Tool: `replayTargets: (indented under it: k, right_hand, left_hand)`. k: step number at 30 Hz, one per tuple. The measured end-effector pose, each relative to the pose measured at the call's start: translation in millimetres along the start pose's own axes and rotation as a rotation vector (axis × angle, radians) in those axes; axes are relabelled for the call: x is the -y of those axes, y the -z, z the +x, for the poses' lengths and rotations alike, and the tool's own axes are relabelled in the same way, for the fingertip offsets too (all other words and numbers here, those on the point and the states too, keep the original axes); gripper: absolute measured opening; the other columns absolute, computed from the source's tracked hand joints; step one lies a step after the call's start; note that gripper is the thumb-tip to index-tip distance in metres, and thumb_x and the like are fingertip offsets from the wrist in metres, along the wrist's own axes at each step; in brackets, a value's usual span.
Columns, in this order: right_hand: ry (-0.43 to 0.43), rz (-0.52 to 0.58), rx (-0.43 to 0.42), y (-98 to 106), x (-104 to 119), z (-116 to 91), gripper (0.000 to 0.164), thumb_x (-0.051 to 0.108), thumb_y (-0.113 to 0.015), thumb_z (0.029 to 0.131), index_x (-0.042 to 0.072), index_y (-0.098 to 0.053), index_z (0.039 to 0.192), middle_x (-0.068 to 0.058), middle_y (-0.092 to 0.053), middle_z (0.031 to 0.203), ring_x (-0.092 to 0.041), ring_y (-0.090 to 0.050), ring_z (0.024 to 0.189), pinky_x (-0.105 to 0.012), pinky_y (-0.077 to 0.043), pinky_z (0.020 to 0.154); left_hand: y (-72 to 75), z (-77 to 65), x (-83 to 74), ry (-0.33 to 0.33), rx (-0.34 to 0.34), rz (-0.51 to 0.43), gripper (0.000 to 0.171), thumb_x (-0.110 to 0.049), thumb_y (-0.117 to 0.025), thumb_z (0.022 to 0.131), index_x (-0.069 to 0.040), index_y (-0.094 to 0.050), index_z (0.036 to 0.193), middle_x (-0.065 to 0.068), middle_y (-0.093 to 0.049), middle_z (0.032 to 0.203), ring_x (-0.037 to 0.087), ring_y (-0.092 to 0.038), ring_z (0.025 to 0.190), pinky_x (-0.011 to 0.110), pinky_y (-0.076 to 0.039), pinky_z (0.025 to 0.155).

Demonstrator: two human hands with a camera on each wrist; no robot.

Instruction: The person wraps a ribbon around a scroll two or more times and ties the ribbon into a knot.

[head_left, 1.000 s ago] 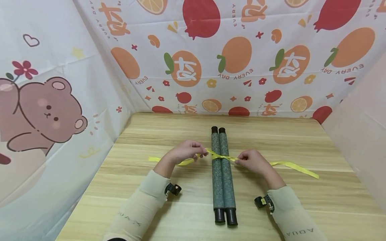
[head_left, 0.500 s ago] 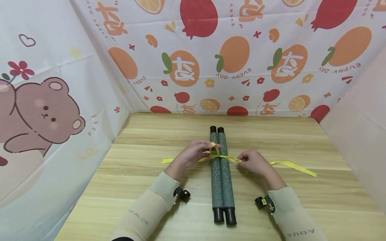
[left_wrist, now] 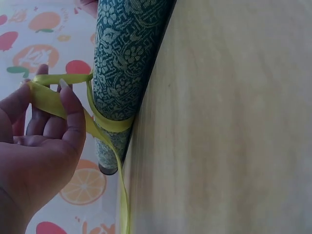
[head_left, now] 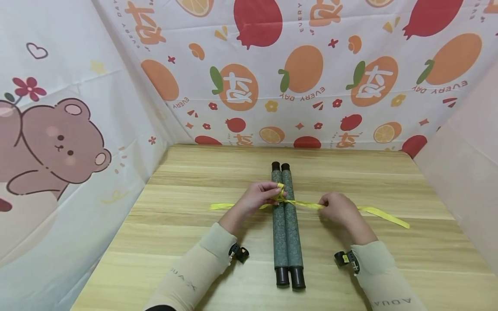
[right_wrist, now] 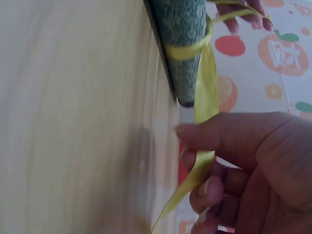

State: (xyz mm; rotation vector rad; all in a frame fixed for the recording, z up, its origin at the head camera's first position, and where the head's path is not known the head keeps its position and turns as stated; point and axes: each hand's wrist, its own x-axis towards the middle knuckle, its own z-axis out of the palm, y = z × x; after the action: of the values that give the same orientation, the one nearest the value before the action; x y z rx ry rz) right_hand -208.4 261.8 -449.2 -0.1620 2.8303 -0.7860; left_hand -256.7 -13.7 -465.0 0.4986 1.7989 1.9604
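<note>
A rolled-up scroll [head_left: 288, 242] in green patterned cloth lies lengthwise on the table, its two rollers side by side with dark end knobs. Yellow ribbon [head_left: 383, 216] goes round its upper middle and runs out to both sides. Just over the scroll, my left hand [head_left: 256, 196] pinches a raised loop of the ribbon; in the left wrist view the ribbon [left_wrist: 51, 102] is folded between thumb and fingers. To the right of the scroll, my right hand [head_left: 340, 208] holds the other ribbon length between thumb and fingers, as the right wrist view also shows.
The wooden table [head_left: 186, 168] extends on both sides of the scroll. A fruit-print cloth [head_left: 268, 95] hangs behind it, and a bear-print cloth [head_left: 62, 147] on the left. Each wrist carries a small black camera [head_left: 238, 252].
My left hand has moved right, from beside the scroll to over it, and the ribbon there is now raised in a loop. My right hand has shifted slightly right along with its ribbon length.
</note>
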Motion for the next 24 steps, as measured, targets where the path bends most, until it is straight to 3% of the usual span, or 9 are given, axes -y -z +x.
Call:
replayTargets:
  k: [6, 12, 15, 18, 21, 24]
  right_hand:
    - [-0.068, -0.129, -0.055, 15.8, -16.3, -3.6, 0.012, 0.009, -0.065, 0.080, 0.013, -0.075, 0.086, -0.006, -0.069, 0.086, -0.022, -0.056, 0.071, -0.036, -0.044, 0.060]
    - [-0.141, -0.192, -0.325, 27.0, -43.4, -2.2, 0.026, 0.007, -0.055, 0.080, 0.011, -0.078, 0.091, -0.019, -0.058, 0.102, -0.042, -0.055, 0.094, -0.048, -0.048, 0.056]
    - [-0.191, -0.187, -0.427, 32.0, -52.6, 1.0, 0.026, 0.011, -0.053, 0.088, 0.013, -0.078, 0.093, -0.022, -0.062, 0.100, -0.044, -0.058, 0.091, -0.045, -0.044, 0.048]
    - [-0.216, -0.167, -0.458, 37.0, -53.2, 5.6, 0.020, 0.021, -0.059, 0.092, 0.013, -0.077, 0.098, -0.019, -0.071, 0.100, -0.038, -0.065, 0.079, -0.041, -0.040, 0.044]
    - [-0.190, -0.101, -0.466, 39.6, -45.3, 13.7, 0.023, 0.024, -0.060, 0.091, 0.009, -0.075, 0.099, -0.017, -0.073, 0.096, -0.032, -0.064, 0.072, -0.037, -0.041, 0.048]
    - [-0.115, -0.009, -0.504, 38.7, -30.4, 25.2, 0.024, 0.019, -0.060, 0.088, 0.005, -0.076, 0.100, -0.016, -0.074, 0.098, -0.029, -0.063, 0.076, -0.035, -0.044, 0.059]
  left_hand:
    - [-5.1, 0.2, -1.3, 0.011, -0.029, 0.003, 0.035, -0.009, -0.056, 0.100, 0.015, -0.056, 0.125, -0.002, -0.074, 0.091, 0.011, -0.067, 0.082, 0.024, -0.054, 0.067]
    - [-6.9, -0.2, -1.9, 0.033, -0.045, 0.015, 0.032, -0.010, -0.057, 0.100, 0.012, -0.059, 0.124, -0.004, -0.074, 0.089, 0.011, -0.065, 0.081, 0.023, -0.052, 0.064]
    - [-7.2, -1.3, -2.2, 0.036, -0.047, 0.032, 0.031, -0.011, -0.057, 0.100, 0.010, -0.061, 0.123, -0.003, -0.074, 0.089, 0.011, -0.065, 0.082, 0.024, -0.052, 0.064]
    - [-7.7, -2.6, -2.5, 0.033, -0.044, 0.047, 0.030, -0.010, -0.057, 0.100, 0.009, -0.062, 0.122, -0.003, -0.074, 0.089, 0.011, -0.065, 0.083, 0.024, -0.052, 0.064]
    - [-7.9, -3.6, -2.3, 0.030, -0.043, 0.052, 0.029, -0.010, -0.057, 0.099, 0.009, -0.062, 0.121, -0.003, -0.073, 0.089, 0.011, -0.065, 0.083, 0.024, -0.052, 0.065]
    - [-8.1, -4.2, -1.5, 0.026, -0.039, 0.061, 0.029, -0.009, -0.058, 0.099, 0.010, -0.062, 0.121, -0.002, -0.074, 0.089, 0.010, -0.065, 0.084, 0.025, -0.052, 0.065]
